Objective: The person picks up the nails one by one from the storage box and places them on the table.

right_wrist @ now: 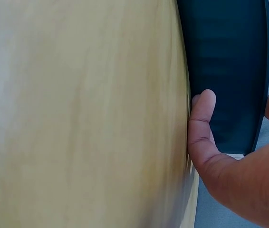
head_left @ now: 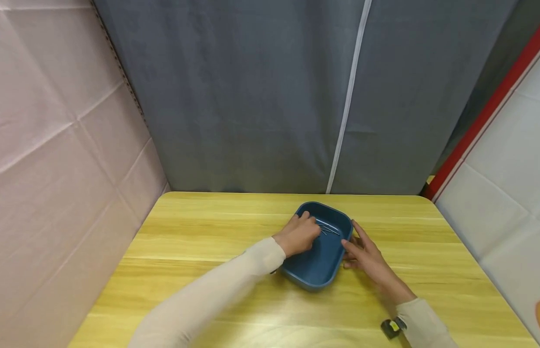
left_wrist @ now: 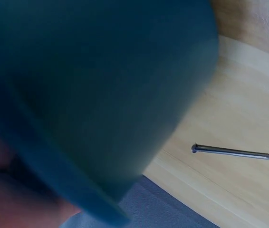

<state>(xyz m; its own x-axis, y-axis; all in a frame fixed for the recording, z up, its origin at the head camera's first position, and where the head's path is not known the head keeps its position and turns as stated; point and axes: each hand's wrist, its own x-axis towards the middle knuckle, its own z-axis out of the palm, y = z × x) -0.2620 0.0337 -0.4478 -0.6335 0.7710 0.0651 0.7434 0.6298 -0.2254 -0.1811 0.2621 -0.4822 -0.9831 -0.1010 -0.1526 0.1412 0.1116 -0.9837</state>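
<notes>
A dark blue rectangular plastic bin (head_left: 315, 270) with rounded corners stands on the table. My left hand (head_left: 299, 235) reaches over its left side into it, fingers bent down and their tips hidden. Several thin metal nails (head_left: 329, 229) show inside, right beside those fingers; I cannot tell whether the hand holds them. My right hand (head_left: 366, 257) grips the bin's right side, with digits at the rim. In the right wrist view a finger (right_wrist: 202, 118) curls against the lower edge of the bin's outer wall (right_wrist: 229, 71).
A single nail (left_wrist: 232, 152) lies on the table beside the bin in the left wrist view. The wood-patterned table (head_left: 200, 232) backs onto a grey curtain (head_left: 252, 96). White cloth walls (head_left: 56, 145) flank it, with a red strip (head_left: 483, 111) at the right.
</notes>
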